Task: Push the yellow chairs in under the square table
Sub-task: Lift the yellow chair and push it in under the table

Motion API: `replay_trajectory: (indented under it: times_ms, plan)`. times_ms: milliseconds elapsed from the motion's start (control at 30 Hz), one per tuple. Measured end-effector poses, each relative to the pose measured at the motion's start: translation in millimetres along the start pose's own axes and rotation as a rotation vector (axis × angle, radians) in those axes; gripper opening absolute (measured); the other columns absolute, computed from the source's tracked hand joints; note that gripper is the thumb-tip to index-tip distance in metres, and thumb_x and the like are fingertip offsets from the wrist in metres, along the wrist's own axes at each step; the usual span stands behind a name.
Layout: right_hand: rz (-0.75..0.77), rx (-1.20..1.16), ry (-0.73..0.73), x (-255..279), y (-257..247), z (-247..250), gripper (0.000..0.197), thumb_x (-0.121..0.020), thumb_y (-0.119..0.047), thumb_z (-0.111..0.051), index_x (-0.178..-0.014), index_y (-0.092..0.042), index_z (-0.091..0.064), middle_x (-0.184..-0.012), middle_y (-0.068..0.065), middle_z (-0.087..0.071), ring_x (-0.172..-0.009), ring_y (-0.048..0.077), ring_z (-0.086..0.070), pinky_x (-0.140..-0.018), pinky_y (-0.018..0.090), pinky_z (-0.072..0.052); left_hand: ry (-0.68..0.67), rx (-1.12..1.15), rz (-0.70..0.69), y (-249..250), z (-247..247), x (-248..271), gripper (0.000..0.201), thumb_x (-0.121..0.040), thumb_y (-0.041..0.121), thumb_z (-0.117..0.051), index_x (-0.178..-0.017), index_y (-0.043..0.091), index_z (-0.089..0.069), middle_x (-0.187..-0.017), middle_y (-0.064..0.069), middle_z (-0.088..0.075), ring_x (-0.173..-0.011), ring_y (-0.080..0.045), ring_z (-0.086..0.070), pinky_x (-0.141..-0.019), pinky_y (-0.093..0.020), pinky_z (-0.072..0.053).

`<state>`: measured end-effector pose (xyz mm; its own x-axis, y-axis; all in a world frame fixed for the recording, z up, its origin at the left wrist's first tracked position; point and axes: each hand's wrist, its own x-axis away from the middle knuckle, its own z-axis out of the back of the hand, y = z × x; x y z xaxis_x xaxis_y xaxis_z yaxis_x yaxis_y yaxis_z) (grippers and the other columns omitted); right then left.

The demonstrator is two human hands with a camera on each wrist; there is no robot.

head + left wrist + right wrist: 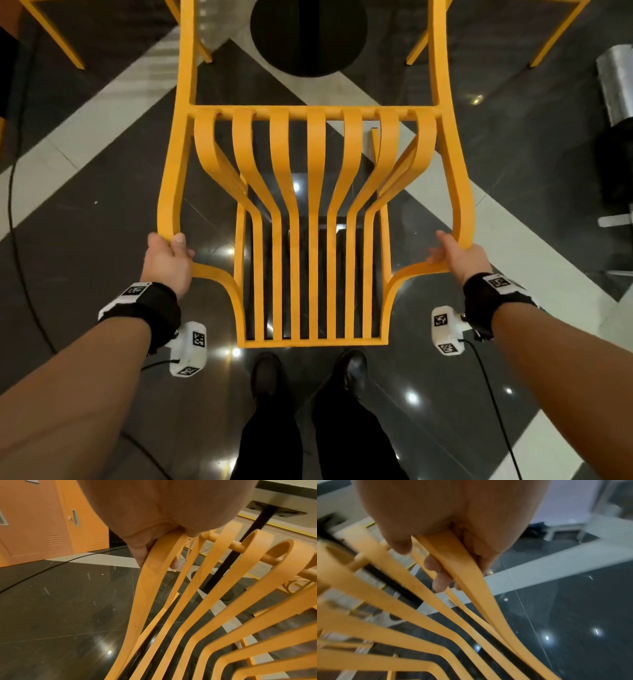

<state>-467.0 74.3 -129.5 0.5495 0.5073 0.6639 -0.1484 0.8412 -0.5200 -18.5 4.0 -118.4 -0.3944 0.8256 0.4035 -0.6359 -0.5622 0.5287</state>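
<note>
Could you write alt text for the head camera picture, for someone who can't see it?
Seen from above, a person's left hand and right hand grip the two arm loops of a yellow slatted chair, over a glossy dark floor; a black round table base lies ahead.

Beyond both grips, the yellow chair (313,192) front is cut off at the frame's top; right-wrist view blurred.

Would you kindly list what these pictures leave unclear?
- Square table: head view shows only its black base; the top is cut off.
- Yellow chair: front legs' feet cut off by the top edge.
- Right wrist view: motion-blurred slats.
- Left hand, right hand: fingers hidden behind the frame.
</note>
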Motion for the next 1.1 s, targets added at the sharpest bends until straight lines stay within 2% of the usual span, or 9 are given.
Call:
replay_trajectory:
  times_ms: [133,233,433,533,633,700,933,1033,1100]
  plan:
    - [0.031,-0.114,0.092,14,-25,13,0.031,-0.07,-0.035,-0.058,-0.047,-0.015,-0.06,-0.042,0.002,-0.065,-0.065,0.031,-0.067,-0.072,0.038,-0.052,0.031,0.004,-0.035,22,20,2,0.039,-0.1,0.039,-0.032,-0.111,0.004,-0.044,-0.096,-0.012,-0.065,-0.085,-0.03,-0.056,-0.075,-0.041,-0.042]
    - [0.055,-0.191,0.11,37,-50,32,0.033,-0.064,-0.027,-0.06,-0.036,-0.014,-0.05,-0.035,0.004,-0.05,-0.047,0.029,-0.052,-0.06,0.043,-0.047,0.052,-0.045,-0.061,54,48,-1,0.047,-0.097,0.047,-0.032,-0.109,0.003,-0.045,-0.102,-0.019,-0.067,-0.092,-0.039,-0.061,-0.077,-0.046,-0.046]
    - [0.016,-0.246,0.072,85,-113,79,0.014,-0.063,-0.016,-0.057,-0.056,-0.013,-0.044,-0.045,0.005,-0.038,-0.039,0.023,-0.036,-0.055,0.038,-0.037,0.066,-0.027,-0.111,113,105,-8,0.067,-0.079,0.069,-0.031,-0.102,0.011,-0.056,-0.104,-0.017,-0.068,-0.102,-0.041,-0.063,-0.091,-0.051,-0.049]
    - [-0.032,-0.299,0.063,111,-137,101,0.007,-0.066,-0.012,-0.053,-0.07,-0.011,-0.048,-0.049,0.004,-0.036,-0.037,0.021,-0.034,-0.046,0.032,-0.036,0.12,0.048,-0.204,136,120,32,0.045,-0.089,0.038,-0.043,-0.127,0.016,-0.053,-0.126,-0.014,-0.06,-0.118,-0.033,-0.056,-0.103,-0.044,-0.043]
    - [-0.041,-0.287,0.059,129,-157,115,0.005,-0.07,-0.011,-0.048,-0.074,-0.012,-0.046,-0.051,0.003,-0.035,-0.036,0.019,-0.032,-0.043,0.027,-0.035,0.161,0.14,-0.37,130,116,95,0.059,-0.089,0.019,-0.049,-0.146,0.016,-0.034,-0.149,-0.008,-0.039,-0.137,-0.02,-0.038,-0.114,-0.029,-0.029]
    - [-0.033,-0.277,0.07,133,-166,120,0.004,-0.071,-0.01,-0.048,-0.069,-0.012,-0.045,-0.05,0.004,-0.034,-0.035,0.019,-0.032,-0.043,0.026,-0.036,0.071,0.1,-0.347,103,96,130,0.059,-0.091,0.017,-0.05,-0.147,0.017,-0.033,-0.15,-0.006,-0.036,-0.137,-0.019,-0.037,-0.112,-0.027,-0.029]
    - [-0.033,-0.257,0.07,135,-171,114,0.016,-0.075,-0.008,-0.045,-0.06,-0.014,-0.042,-0.046,0.002,-0.034,-0.035,0.019,-0.035,-0.042,0.024,-0.038,-0.601,-0.547,0.307,-42,26,191,0.058,-0.094,0.032,-0.044,-0.145,0.01,-0.032,-0.147,-0.016,-0.042,-0.126,-0.038,-0.049,-0.099,-0.046,-0.045]
    - [-0.033,-0.274,0.083,130,-170,113,0.018,-0.073,-0.006,-0.044,-0.058,-0.016,-0.04,-0.044,0.001,-0.031,-0.033,0.018,-0.034,-0.044,0.023,-0.039,-0.721,-0.627,0.384,-79,19,199,0.063,-0.096,0.033,-0.043,-0.149,0.006,-0.024,-0.147,-0.018,-0.041,-0.127,-0.038,-0.048,-0.095,-0.041,-0.043]
    - [-0.024,-0.283,0.098,127,-170,114,0.018,-0.072,-0.005,-0.043,-0.058,-0.016,-0.039,-0.042,0.0,-0.031,-0.033,0.018,-0.034,-0.044,0.022,-0.041,-0.789,-0.651,0.387,-95,16,198,0.06,-0.096,0.034,-0.042,-0.147,0.005,-0.031,-0.128,-0.019,-0.056,-0.116,-0.037,-0.057,-0.082,-0.037,-0.044]
